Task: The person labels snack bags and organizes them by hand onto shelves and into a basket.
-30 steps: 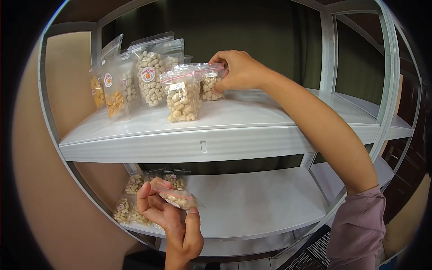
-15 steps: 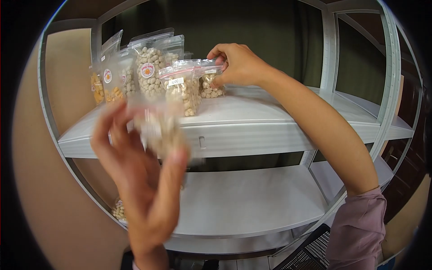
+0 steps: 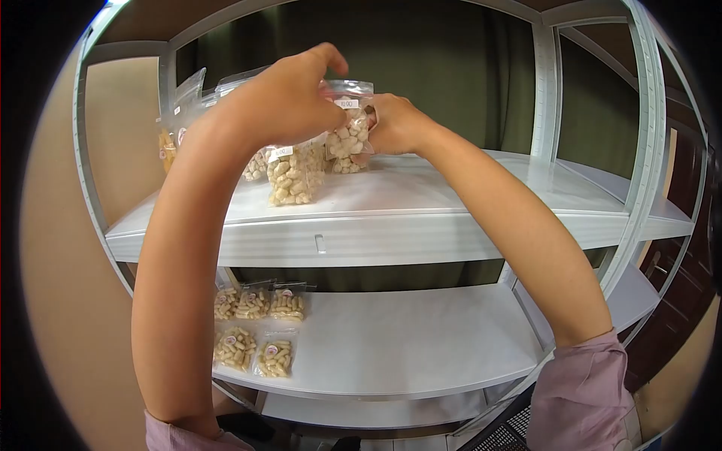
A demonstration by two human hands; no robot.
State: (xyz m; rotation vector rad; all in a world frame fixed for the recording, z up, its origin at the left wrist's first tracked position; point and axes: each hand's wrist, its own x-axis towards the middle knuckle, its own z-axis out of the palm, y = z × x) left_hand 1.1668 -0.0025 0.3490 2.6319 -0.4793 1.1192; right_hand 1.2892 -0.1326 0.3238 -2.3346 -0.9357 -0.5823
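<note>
I noted the small labelled bag (image 3: 348, 137) upright over the upper shelf (image 3: 429, 192), between both hands. The left hand (image 3: 297, 101) held its left side; the right hand (image 3: 400, 125) lay at its right, fingers partly hidden, grip undeterminable.

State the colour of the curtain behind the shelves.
The hanging fabric curtain is dark green, clearest in the head view.

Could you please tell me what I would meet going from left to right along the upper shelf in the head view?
Bag of yellow-orange pieces, front labelled bag of pale pieces, held-up labelled bag, right hand, rear metal post, front metal post.
</note>
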